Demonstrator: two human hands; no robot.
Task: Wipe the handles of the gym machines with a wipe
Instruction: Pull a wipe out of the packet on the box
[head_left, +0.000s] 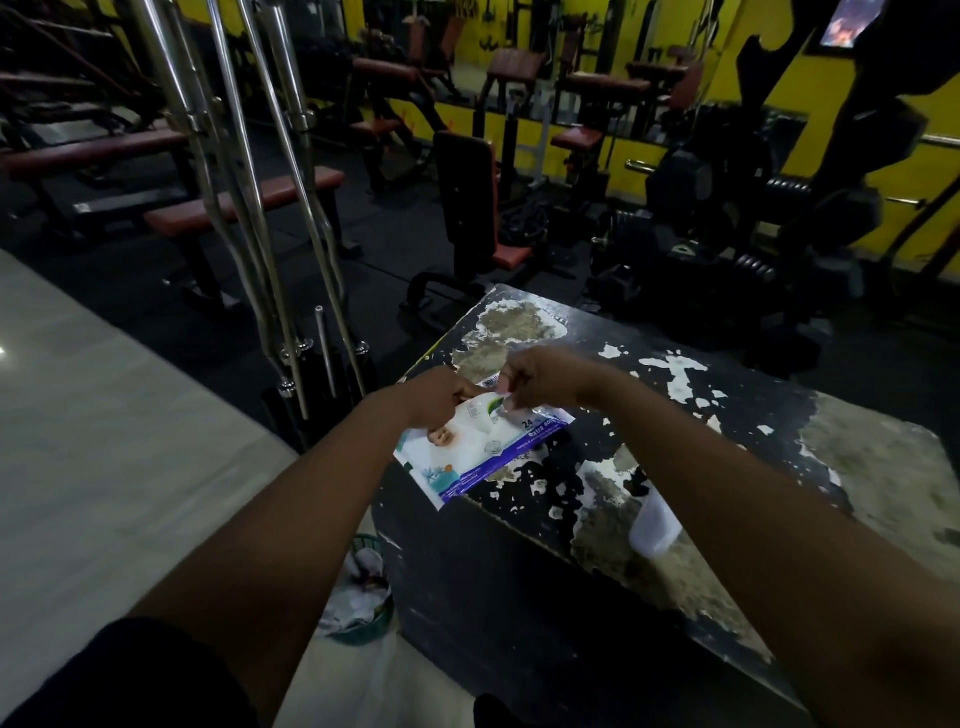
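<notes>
Far left, a rack of chrome barbells (244, 171) stands upright beside red-padded benches (244, 200); below, on the pale floor, a green basket (363, 597) of crumpled waste sits against the worktop's near corner; your left hand (441, 397) rests on the wipe pack (483, 447), fingers curled and pressing its left edge; the pack lies flat at the near-left corner of the black worktop (753, 415), whose paint is flaking; your right hand (540, 376) hovers at the pack's top, fingers pinching a small white flap or wipe, which of the two you cannot tell; nearer you, a translucent white container (655, 525) lies on the worktop under your right forearm; dark weight machines (727, 208) stand far right against the yellow wall.
</notes>
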